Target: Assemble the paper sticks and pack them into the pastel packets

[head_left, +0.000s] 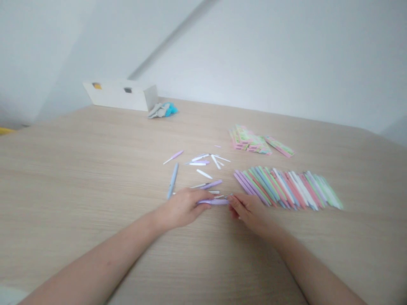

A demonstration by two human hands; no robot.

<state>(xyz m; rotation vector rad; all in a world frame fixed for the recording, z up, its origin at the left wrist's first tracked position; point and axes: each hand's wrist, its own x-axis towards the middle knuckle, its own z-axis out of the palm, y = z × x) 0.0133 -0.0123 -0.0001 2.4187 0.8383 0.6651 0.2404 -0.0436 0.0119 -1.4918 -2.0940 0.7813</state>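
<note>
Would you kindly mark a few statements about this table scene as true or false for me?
1. The left hand and right hand hold a purple pen between them. True.
2. The row of coloured pens lies to the left of the hands. False: it lies to their right.
3. The white box stands at the far side of the table. True.
4. The blue pen is gripped in the right hand. False: it lies on the table, just beyond the left hand.
</note>
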